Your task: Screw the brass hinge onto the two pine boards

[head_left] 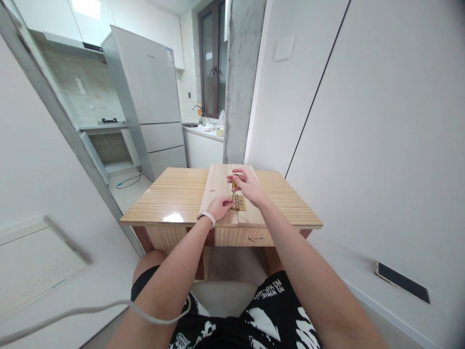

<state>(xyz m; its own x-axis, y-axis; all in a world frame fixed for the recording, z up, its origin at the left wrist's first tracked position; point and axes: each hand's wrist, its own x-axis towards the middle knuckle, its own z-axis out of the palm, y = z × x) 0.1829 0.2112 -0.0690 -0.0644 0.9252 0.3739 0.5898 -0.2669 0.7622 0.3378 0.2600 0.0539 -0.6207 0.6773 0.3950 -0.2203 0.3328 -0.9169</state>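
Observation:
My right hand [246, 184] is closed round a yellow-and-black screwdriver [234, 184], held upright with its shaft pointing down. The tip comes down at the left side of a brass-coloured hinge [240, 203], which lies flat across the seam between two pale wooden boards [218, 182]. Close to that tip, my left hand [221, 207] has its thumb and finger pinched together beside the hinge; whatever they hold is too small to tell. A white-banded watch circles the left wrist. One small screw [212, 191] lies on the left board.
The boards rest on a striped wooden table [174, 194] with a drawer [250, 236] at its front. A pale cable [109, 305] crosses my left arm. Behind the table stand a grey fridge [152, 87], a concrete-coloured pillar [245, 77] and a sink counter [203, 145]. A white wall is at right.

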